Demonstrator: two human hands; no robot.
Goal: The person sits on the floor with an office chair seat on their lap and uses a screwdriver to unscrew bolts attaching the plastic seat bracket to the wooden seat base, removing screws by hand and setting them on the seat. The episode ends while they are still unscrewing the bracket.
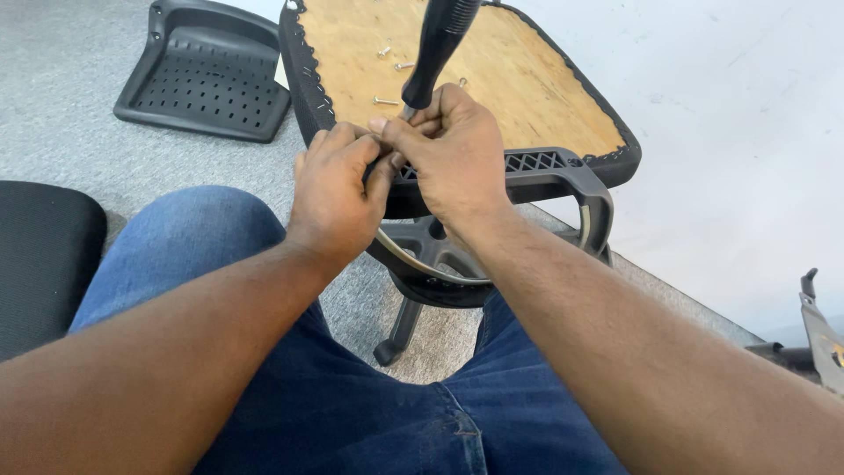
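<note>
An upturned chair seat point(527, 97) with a bare wooden underside and black stapled edging lies in front of my knees. My left hand point(338, 189) and my right hand point(453, 154) are pressed together at its near edge, fingers pinched around something small that I cannot make out. A screwdriver with a black handle point(438, 44) stands tilted upward out of my right hand's fingers. A black plastic armrest point(563, 176) sits at the seat's near right edge. Several loose screws point(387, 75) lie on the wood.
A black perforated plastic chair part point(207, 75) lies on the grey carpet at the upper left. A black cushion point(44, 255) is at the left. A chair base with a ring point(431, 264) stands below the seat. Metal hardware point(818, 339) sits at the right edge.
</note>
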